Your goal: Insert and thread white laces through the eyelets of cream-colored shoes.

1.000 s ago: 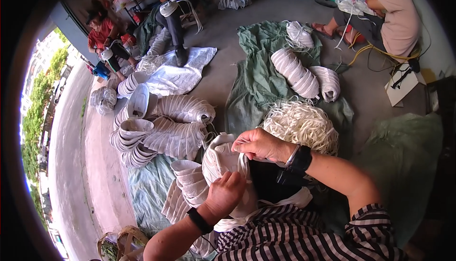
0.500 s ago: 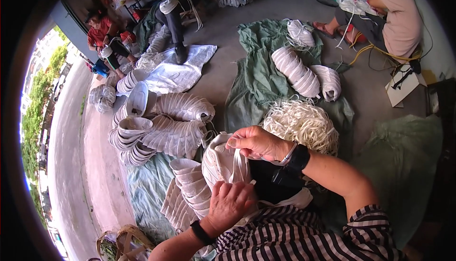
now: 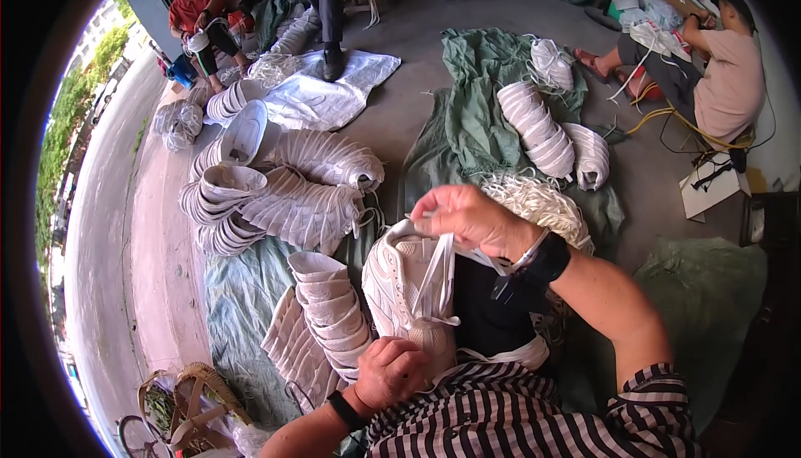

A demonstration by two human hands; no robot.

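Observation:
A white shoe upper (image 3: 386, 281) rests on my lap, its eyelet side facing up and a white shoelace (image 3: 435, 273) running from it. My right hand (image 3: 477, 221) is raised above its far end, thumb and fingers pinched on the lace, which is drawn up taut. My left hand (image 3: 392, 369) is curled against the near, rounded end of the upper; its fingertips are partly hidden. Close by on the left stands a curved stack of nested white uppers (image 3: 327, 312).
A heap of loose white laces (image 3: 538, 208) lies beyond my right forearm. More stacked uppers (image 3: 309, 208) cover a tarp (image 3: 242, 316) at left; others (image 3: 534, 128) lie on green cloth. A woven basket (image 3: 196, 404) stands lower left. Co-workers sit far left and right (image 3: 726, 83).
My right hand has moved slightly up and right with the lace. My left hand has shifted down, showing more of the upper's near end. The whole view has tilted downward.

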